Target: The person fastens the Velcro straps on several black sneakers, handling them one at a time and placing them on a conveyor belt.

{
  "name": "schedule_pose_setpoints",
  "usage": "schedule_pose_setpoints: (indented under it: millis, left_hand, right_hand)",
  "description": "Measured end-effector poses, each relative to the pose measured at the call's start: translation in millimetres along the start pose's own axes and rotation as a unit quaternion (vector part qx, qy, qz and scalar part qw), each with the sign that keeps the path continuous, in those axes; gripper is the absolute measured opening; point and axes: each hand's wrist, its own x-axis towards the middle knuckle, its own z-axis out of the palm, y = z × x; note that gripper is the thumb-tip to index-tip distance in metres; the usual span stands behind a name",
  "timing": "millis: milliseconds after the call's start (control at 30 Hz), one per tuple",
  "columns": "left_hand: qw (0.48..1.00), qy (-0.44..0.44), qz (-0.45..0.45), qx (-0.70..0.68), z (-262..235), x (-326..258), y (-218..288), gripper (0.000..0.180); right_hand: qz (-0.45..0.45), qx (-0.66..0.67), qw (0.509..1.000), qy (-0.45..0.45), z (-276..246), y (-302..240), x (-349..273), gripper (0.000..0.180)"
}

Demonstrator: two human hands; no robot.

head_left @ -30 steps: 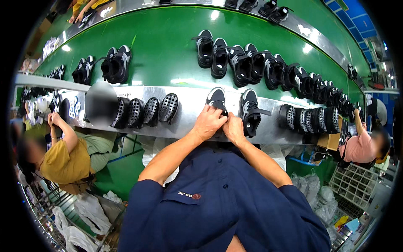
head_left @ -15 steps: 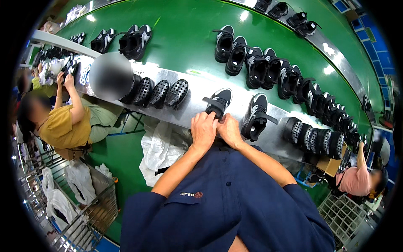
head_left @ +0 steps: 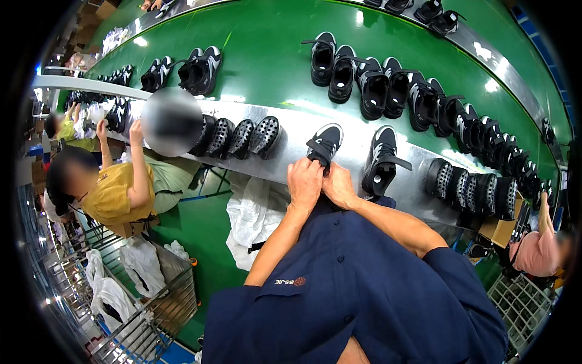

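From where I watch, the far left shows a wire cart with white plastic bags in it, below a co-worker in a mustard shirt, who sits close to the desk. Beyond them, two pairs of sneakers stand together on the green surface, with more dark shoes further off to their left. On the steel desk I count four studded black shoe inserts, the leftmost partly hidden. A white plastic sack hangs below the near edge.

Right of that, I have the left hand closed on the heel of a black-and-grey sneaker, and the right hand gripping that heel from the other side; their fingertips are partly hidden. The sneaker lies at the near edge, toe pointing away. One second sneaker stands just beside it, its strap sticking out to the right.

Behind, a long row of sneakers runs off right, too crowded to count. Further right, I make out five more inserts, packed tight, then a cardboard box and a co-worker in pink, blocking that end. Bare steel lies between each insert group and the sneakers.
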Motion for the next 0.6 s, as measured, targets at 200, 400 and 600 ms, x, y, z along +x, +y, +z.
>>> schedule_pose_setpoints:
  millis: [200,400,600]
  left_hand:
    - [0.979,-0.109,-0.151,-0.079,0,-7,9,0.019]
    - [0.984,-0.078,-0.13,-0.096,-14,-15,-6,0.015]
    - [0.998,0.037,0.057,-0.003,-24,5,-9,0.019]
  right_hand:
    - [0.035,-0.001,0.999,0.007,-13,-1,-7,0.03]
    - [0.058,0.018,0.998,-0.026,-19,11,-4,0.031]
    - [0.088,0.053,0.993,-0.063,-25,-3,-5,0.025]
